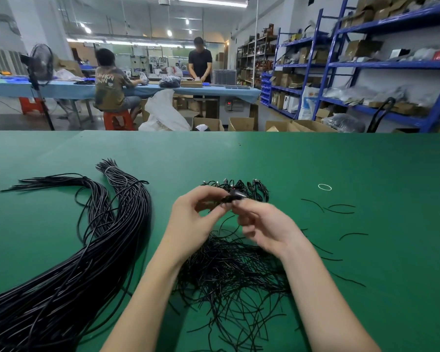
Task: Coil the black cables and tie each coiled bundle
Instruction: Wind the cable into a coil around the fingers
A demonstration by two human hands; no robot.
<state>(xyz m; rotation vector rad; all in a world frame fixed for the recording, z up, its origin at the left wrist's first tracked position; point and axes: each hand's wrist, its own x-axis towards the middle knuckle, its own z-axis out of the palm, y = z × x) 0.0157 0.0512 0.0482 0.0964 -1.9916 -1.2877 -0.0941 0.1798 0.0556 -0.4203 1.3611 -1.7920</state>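
A: The right hand (262, 223) is motion-blurred; its fingertips and the small coiled bundle (233, 196) they meet can't be read clearly.

B: And the long black cables (69, 270) run off the bottom-left edge, ends unseen.

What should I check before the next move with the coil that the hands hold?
1. Left hand has a grip on the coil: ok.
2. Right hand pinches it too: ok.
3. Tie already wound on the coil: cannot tell, blurred.
4. Spare ties below the hands: ok.
5. Done coils lie just behind the hands on the mat, space there: ok.
6. Long cables at the left, apart from the hands: ok.
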